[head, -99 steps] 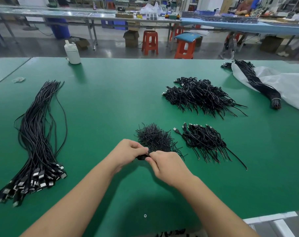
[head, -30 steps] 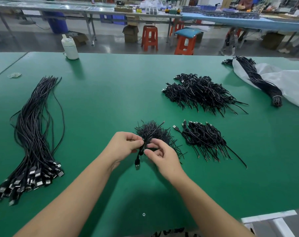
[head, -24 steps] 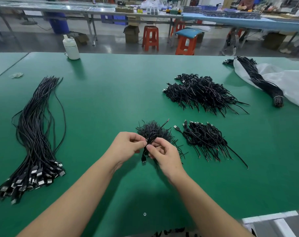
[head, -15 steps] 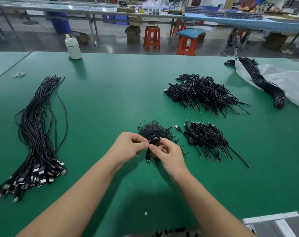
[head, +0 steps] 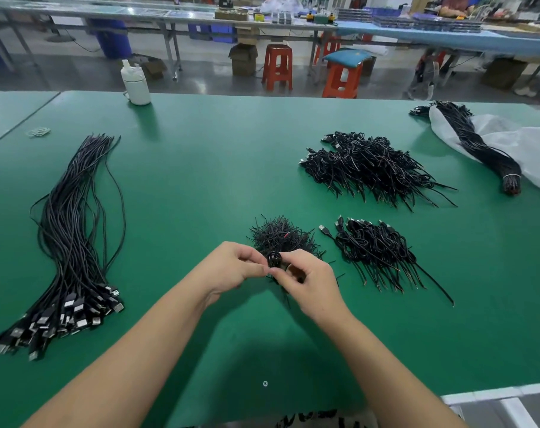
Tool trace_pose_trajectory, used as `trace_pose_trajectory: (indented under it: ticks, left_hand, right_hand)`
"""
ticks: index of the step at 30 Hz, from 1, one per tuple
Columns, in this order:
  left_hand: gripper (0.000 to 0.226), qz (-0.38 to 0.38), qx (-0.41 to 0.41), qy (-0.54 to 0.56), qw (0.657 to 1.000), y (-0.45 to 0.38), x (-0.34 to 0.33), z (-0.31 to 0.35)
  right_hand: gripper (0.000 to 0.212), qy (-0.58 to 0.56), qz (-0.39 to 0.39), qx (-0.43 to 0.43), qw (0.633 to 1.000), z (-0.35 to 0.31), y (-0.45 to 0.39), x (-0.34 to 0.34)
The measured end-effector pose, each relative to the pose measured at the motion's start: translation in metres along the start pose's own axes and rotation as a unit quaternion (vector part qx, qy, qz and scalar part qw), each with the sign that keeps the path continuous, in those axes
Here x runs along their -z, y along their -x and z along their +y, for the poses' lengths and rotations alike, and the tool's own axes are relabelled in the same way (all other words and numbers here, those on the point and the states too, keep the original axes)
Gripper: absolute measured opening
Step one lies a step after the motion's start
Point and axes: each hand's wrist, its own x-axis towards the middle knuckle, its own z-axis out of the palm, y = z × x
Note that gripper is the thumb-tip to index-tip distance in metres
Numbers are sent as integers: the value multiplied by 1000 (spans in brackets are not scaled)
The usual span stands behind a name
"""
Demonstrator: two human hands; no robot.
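Both hands meet over the green table (head: 200, 180), just in front of a small heap of thin black ties (head: 278, 234). My left hand (head: 231, 268) and my right hand (head: 308, 281) pinch a short black cable (head: 274, 259) wound into a small coil between the fingertips. The coil is held a little above the table. Part of the cable is hidden behind my right fingers.
A long bundle of black USB cables (head: 68, 242) lies at the left. Coiled cables (head: 376, 251) lie right of the ties, a bigger pile (head: 367, 168) behind them. A tied bundle (head: 478, 149) rests on a white bag (head: 528, 149). A white bottle (head: 135, 83) stands at the back.
The cable's plug end hung down below my hands a second ago. It has since been drawn up and wound into a small coil between my fingertips.
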Motion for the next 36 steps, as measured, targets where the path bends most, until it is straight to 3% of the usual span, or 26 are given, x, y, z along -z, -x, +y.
trace_pose_trajectory:
  ticks: [7, 12, 21, 24, 29, 32, 34, 36]
  left_hand:
    - [13, -28, 34, 35, 998, 1, 1, 0]
    - [15, -39, 45, 76, 995, 4, -2, 2]
    - [14, -33, 27, 96, 994, 7, -1, 4]
    - [14, -11, 12, 82, 997, 7, -3, 1]
    - [13, 6, -44, 43, 998, 7, -4, -4]
    - [12, 52, -122, -61, 989, 7, -7, -3]
    - [11, 98, -212, -155, 960, 9, -9, -1]
    - [8, 114, -296, -235, 919, 12, -10, 3]
  right_hand:
    - [22, 26, -23, 12, 999, -7, 0, 12]
    - [10, -40, -42, -48, 997, -11, 1, 12]
    - [4, 2, -47, -7, 999, -14, 0, 15]
    - [2, -25, -60, -33, 997, -13, 0, 15]
    - [12, -130, -75, -100, 984, -12, -2, 14]
    - [17, -211, -87, -167, 959, -11, -5, 14]
    - [9, -295, -75, -226, 925, -10, -7, 11]
    - [17, -341, -34, -279, 897, -9, -9, 8]
